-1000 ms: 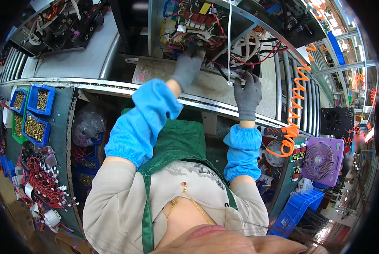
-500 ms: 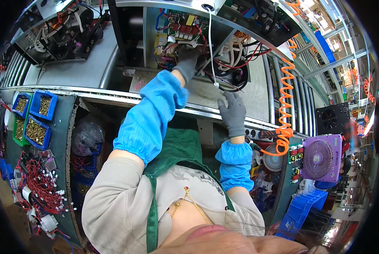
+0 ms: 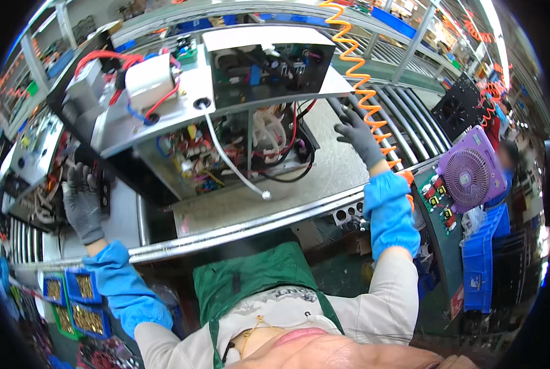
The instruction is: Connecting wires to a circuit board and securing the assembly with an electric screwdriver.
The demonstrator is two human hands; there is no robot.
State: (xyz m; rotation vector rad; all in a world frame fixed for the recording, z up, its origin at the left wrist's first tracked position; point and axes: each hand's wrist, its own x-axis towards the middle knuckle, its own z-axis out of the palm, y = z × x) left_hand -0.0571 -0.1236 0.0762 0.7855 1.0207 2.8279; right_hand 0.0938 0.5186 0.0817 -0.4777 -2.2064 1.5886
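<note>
A metal-framed electrical machine (image 3: 164, 144) stands on the conveyor, its lower bay full of circuit boards and wires. On top sit a white cylinder (image 3: 149, 83) with red and blue leads and a dark-fronted box (image 3: 269, 66). A white cable (image 3: 229, 157) dangles down the front. My left hand (image 3: 82, 203), in a grey glove, is by the machine's black left side panel (image 3: 96, 150), fingers stretched out; whether they touch it I cannot tell. Right of the machine, near the orange coiled hose (image 3: 366, 92), my gloved right hand (image 3: 359, 140) has its fingers apart and holds nothing.
A second opened machine (image 3: 29, 166) stands at the far left. Blue and green bins (image 3: 81, 284) of brass screws sit at lower left. To the right are conveyor rollers (image 3: 404, 120), a purple fan (image 3: 468, 169), small circuit boards (image 3: 438, 197) and a blue crate (image 3: 481, 264).
My left hand has come out of the machine's lower bay and moved left to its side. My right hand has moved farther up and right. The view has shifted, showing the machine's top.
</note>
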